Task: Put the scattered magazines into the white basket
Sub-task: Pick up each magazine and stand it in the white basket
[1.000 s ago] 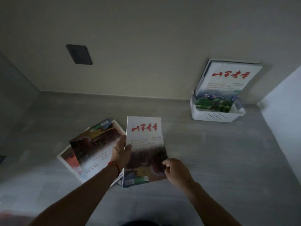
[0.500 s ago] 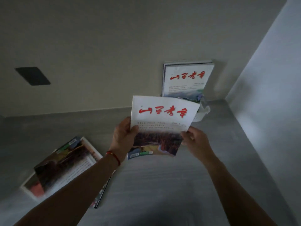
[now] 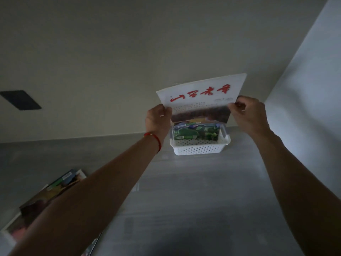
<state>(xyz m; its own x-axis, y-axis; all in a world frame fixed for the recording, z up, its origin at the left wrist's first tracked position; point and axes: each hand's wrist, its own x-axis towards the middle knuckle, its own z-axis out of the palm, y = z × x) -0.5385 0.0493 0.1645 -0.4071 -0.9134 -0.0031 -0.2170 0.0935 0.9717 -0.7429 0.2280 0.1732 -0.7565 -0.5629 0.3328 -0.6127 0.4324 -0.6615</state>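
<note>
Nearest, at the lower left, the scattered magazines (image 3: 49,198) lie fanned on the grey floor (image 3: 193,200), partly hidden by the left forearm. Farther out, the left hand (image 3: 158,120) and right hand (image 3: 248,113) pinch the side edges of a magazine (image 3: 201,100) with red lettering, holding it upright above the white basket (image 3: 200,147). The basket stands against the wall (image 3: 129,52), with another magazine (image 3: 196,133) already inside.

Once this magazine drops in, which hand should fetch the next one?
Left, probably. The left hand is on the side where the remaining magazines lie; the right hand would have to cross over from the basket.
</note>
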